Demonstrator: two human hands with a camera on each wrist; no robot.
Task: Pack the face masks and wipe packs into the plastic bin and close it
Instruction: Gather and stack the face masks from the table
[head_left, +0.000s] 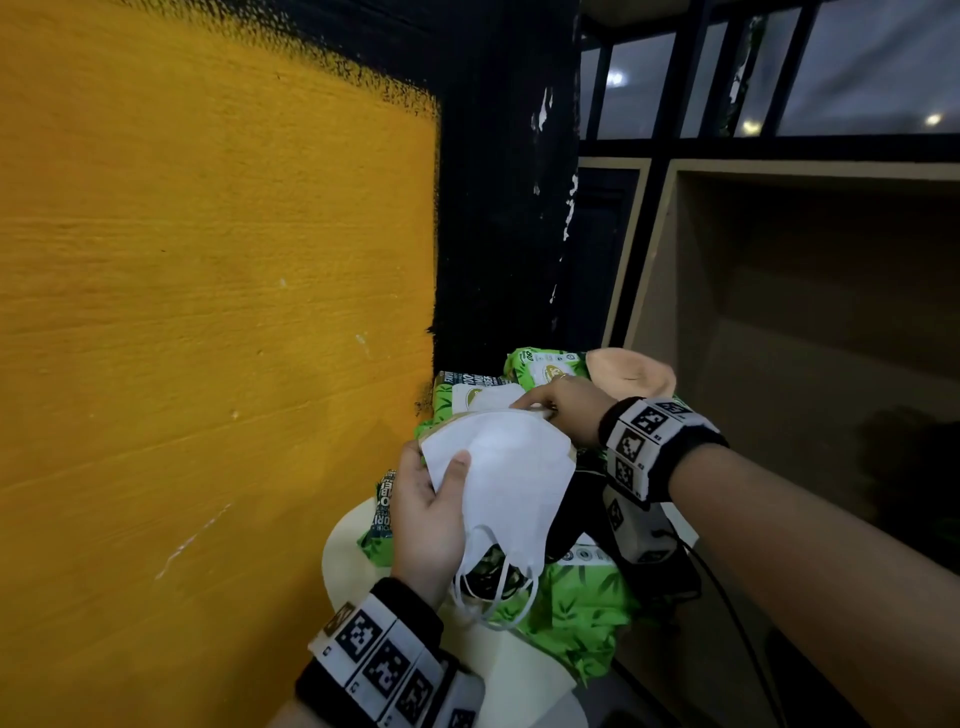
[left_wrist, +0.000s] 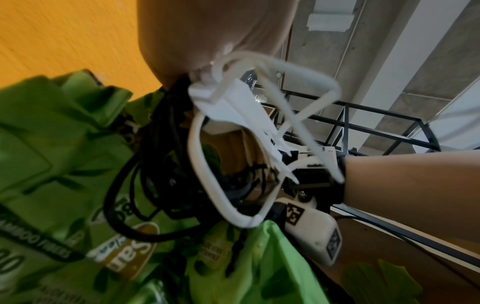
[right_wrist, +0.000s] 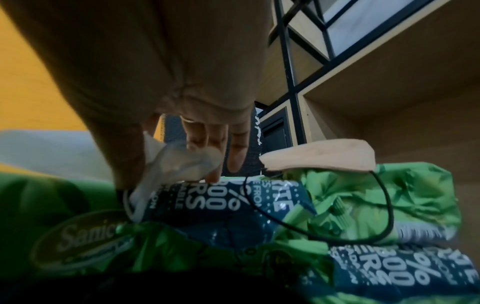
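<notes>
A stack of white face masks is held just above a heap of green wipe packs. My left hand grips the stack's left edge, thumb on top. My right hand pinches its far upper edge, and the right wrist view shows white fabric between thumb and forefinger. White ear loops dangle below the stack. A beige mask lies on the far wipe pack. Black masks lie under my right wrist. No plastic bin is in view.
The heap rests on a small cream table set against a yellow wall. An open wooden shelf unit stands to the right. Black ear loops tangle over the packs.
</notes>
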